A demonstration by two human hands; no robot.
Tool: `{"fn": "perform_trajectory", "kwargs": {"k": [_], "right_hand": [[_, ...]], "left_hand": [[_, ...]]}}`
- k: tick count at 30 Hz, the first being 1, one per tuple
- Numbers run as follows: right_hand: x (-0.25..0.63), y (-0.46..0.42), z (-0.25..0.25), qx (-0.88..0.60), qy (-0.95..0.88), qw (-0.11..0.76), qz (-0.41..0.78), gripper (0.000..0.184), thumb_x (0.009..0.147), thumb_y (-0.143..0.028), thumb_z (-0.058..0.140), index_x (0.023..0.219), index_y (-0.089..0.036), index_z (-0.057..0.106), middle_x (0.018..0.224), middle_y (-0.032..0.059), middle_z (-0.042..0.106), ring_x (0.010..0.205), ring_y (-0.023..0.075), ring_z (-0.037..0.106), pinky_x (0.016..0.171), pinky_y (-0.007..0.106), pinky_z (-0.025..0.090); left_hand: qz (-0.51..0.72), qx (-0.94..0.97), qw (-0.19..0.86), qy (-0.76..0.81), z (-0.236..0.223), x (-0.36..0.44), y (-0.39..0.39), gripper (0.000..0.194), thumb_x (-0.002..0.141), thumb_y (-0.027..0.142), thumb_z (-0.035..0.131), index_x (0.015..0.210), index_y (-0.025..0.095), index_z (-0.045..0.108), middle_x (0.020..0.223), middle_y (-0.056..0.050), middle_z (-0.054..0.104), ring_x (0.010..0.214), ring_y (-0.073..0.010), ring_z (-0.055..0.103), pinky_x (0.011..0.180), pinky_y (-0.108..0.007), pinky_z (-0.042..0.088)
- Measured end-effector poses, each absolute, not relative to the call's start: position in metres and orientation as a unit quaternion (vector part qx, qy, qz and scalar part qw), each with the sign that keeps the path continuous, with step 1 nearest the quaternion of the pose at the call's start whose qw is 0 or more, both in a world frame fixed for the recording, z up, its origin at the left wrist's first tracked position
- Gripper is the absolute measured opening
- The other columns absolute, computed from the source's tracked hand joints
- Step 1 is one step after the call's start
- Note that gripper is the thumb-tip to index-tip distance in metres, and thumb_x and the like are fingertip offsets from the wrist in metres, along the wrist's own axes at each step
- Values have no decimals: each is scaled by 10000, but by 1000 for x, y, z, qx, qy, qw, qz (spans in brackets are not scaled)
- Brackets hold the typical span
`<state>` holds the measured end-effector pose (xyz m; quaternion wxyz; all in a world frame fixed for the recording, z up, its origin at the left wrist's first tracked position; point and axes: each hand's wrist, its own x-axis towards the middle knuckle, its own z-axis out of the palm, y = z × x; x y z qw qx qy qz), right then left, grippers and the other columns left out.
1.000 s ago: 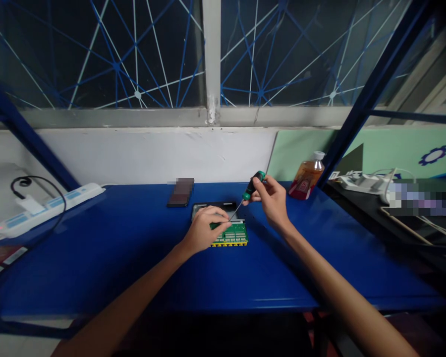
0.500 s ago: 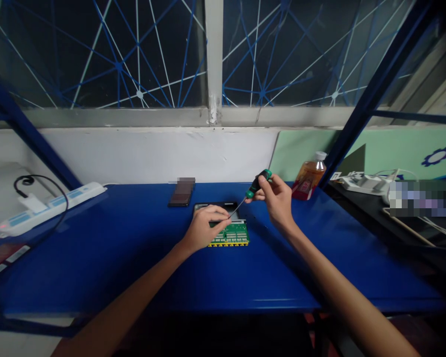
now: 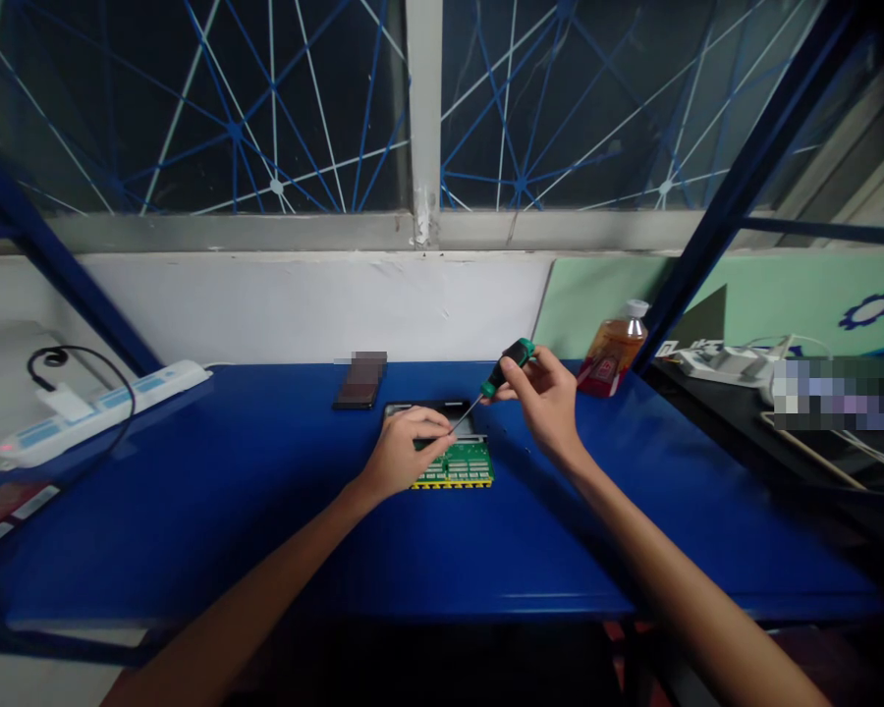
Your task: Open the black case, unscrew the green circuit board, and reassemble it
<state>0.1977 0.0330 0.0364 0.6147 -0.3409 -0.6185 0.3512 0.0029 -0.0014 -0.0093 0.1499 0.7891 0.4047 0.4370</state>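
My right hand grips a green-and-black screwdriver by its handle. The screwdriver slants down to the left, and its tip ends at the fingertips of my left hand. Those fingertips are pinched together around the tip; whether a small part such as a screw is between them is too small to see. Under my left hand lies a green circuit board with a row of yellow connectors along its near edge. Behind the board is a dark open case, partly hidden by my left hand.
A dark phone lies near the table's back edge. At left are a white power strip with a black cable and a red box. A drink bottle stands at back right. Tiny dark bits lie right of the board.
The screwdriver and my right hand shifted slightly up and right, then the screwdriver came back down and left. My left hand stays at the board with its fingertips pinched. The view shifted slightly.
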Motion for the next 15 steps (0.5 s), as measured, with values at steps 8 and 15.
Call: {"fn": "perform_trajectory", "kwargs": {"k": [8,15], "right_hand": [[195,26,32,-328,-676,578,318,237,823,-422,611,932,-220,553,696,-8,606,492,123,575,518,300,524],[190,15,31,-324,-739,518,286,199,846,-388,593,928,-209,564,629,-18,588,540,137,596,546,291,488]], "left_hand": [[363,817,235,381,5,-6,-5,205,826,303,639,973,199,737,973,-79,702,920,-207,639,847,-357,506],[327,827,290,355,9,-12,-3,165,803,292,655,912,210,748,871,-60,722,799,-189,657,756,-344,521]]}}
